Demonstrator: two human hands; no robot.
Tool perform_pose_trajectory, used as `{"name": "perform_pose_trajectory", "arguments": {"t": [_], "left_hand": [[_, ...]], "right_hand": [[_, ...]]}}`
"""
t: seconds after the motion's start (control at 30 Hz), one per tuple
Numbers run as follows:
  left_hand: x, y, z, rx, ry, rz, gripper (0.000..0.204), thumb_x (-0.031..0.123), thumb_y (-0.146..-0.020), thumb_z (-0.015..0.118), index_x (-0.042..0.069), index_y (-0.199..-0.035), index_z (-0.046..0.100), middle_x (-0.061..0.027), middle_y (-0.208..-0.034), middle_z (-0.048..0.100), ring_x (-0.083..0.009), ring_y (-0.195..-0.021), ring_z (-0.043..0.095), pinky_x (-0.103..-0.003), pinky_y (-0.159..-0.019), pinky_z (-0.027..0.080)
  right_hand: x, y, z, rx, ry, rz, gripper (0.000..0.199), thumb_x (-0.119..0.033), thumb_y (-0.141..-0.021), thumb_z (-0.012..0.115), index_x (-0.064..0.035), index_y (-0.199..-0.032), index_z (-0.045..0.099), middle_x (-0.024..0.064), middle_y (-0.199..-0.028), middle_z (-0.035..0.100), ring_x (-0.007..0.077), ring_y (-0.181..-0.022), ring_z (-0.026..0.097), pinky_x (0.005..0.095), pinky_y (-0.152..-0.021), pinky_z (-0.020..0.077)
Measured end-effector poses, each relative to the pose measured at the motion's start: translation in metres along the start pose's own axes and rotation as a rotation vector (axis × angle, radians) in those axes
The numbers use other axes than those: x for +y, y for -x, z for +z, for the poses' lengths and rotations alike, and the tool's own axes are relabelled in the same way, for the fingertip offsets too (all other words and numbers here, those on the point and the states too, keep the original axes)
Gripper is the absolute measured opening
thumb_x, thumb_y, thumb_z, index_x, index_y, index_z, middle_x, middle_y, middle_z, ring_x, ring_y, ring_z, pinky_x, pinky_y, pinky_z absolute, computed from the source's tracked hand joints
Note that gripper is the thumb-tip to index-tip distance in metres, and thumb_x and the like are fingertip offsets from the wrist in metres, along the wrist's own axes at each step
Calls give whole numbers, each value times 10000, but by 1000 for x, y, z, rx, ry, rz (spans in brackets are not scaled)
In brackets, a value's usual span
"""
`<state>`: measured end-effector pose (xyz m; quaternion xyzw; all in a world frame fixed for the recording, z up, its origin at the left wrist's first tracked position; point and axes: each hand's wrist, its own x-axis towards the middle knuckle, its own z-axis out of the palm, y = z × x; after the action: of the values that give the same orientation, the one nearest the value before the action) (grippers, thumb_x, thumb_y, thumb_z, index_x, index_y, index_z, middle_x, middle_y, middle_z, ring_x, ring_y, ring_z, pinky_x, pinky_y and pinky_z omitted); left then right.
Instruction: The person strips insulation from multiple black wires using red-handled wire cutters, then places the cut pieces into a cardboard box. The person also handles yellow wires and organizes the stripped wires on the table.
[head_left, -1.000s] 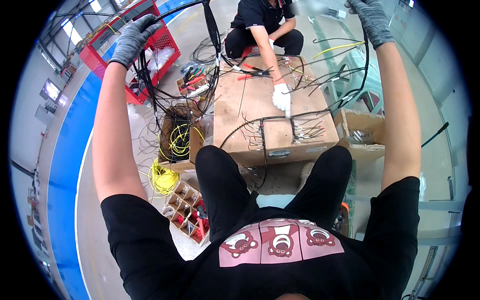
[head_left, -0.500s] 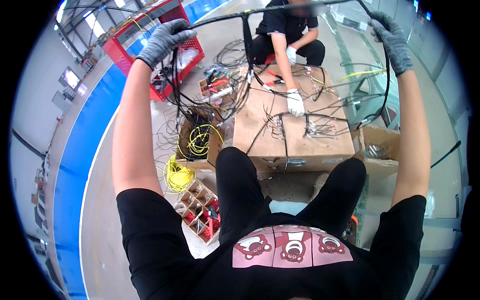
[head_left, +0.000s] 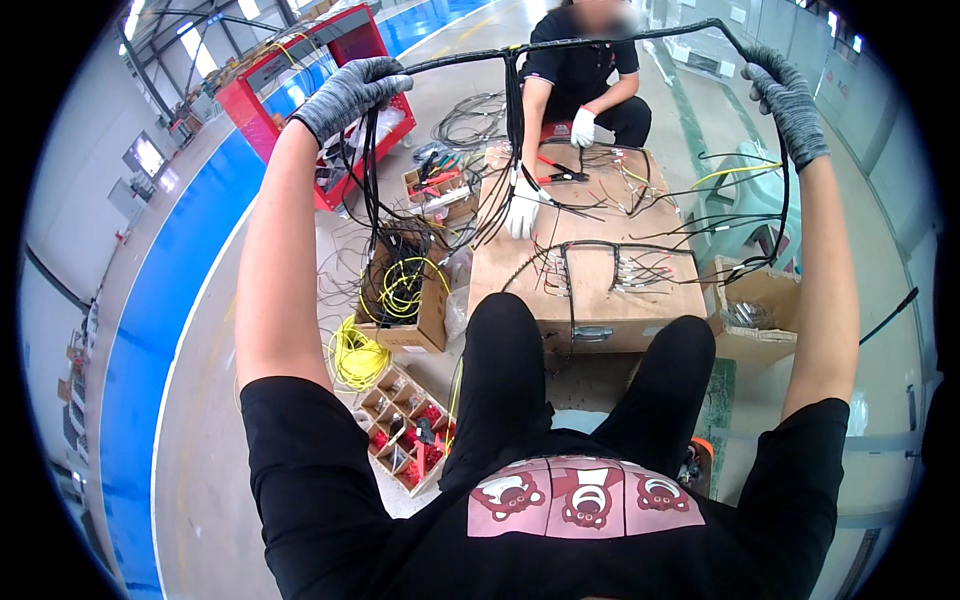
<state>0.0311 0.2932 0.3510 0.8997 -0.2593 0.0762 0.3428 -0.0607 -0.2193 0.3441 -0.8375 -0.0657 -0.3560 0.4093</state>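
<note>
A long black wiring harness is stretched between my raised hands, above a wooden box. My left hand, in a grey glove, is closed round its left end, where a bundle of black wires hangs down. At the other end my right hand, gloved alike, grips the harness at a bend where a branch drops. A middle branch hangs over the box. Near its loose ends is a co-worker's white-gloved hand; whether it touches them I cannot tell. Another black harness lies on the box.
Red-handled pliers lie on the box. To the left stand a carton of wires, a yellow cable coil and a divided parts tray. A carton stands right. A red cabinet is far left.
The co-worker's reaching hand has moved left, from the harness on the box to near the hanging middle branch. My hands keep their hold; the held harness sits slightly lower in view.
</note>
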Motion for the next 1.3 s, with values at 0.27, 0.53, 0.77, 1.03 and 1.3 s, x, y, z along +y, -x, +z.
{"name": "perform_pose_trajectory", "arguments": {"t": [0.27,0.53,0.77,1.03,1.3], "left_hand": [[14,8,6,-155,-6,56,330,306,-878,584,34,-1065,577,38,-751,515,-38,-659,449,-188,-567,382],[19,30,24,-329,-17,-149,339,342,-863,594,23,-977,590,41,-804,558,-25,-635,452,-174,-570,400],[35,55,53,-527,-21,-135,463,391,-875,545,-8,-1107,569,-20,-833,538,-111,-754,452,-236,-678,397],[-12,27,100,-607,4,-89,377,355,-909,518,-4,-1001,584,21,-799,537,-83,-777,476,-227,-724,437],[-29,14,122,-575,187,-91,335,366,-922,470,67,-927,620,7,-667,555,-68,-595,524,-229,-547,433]], "right_hand": [[-3,20,-23,-59,1,32,283,-178,-871,560,-87,-1138,579,-14,-861,616,28,-628,486,177,-530,412],[11,50,-37,-126,-28,94,263,-155,-886,539,-48,-1126,561,-11,-851,603,23,-617,480,163,-516,398],[27,102,-39,-208,-230,281,265,-148,-866,566,-37,-1107,570,-18,-811,586,21,-614,483,154,-510,390],[56,116,-14,-172,-299,456,224,-108,-868,550,-42,-1082,560,-25,-727,538,39,-554,468,169,-474,385],[101,125,-36,-164,-253,404,241,-150,-890,540,-63,-1114,566,-27,-724,533,9,-496,435,151,-423,365]]}}
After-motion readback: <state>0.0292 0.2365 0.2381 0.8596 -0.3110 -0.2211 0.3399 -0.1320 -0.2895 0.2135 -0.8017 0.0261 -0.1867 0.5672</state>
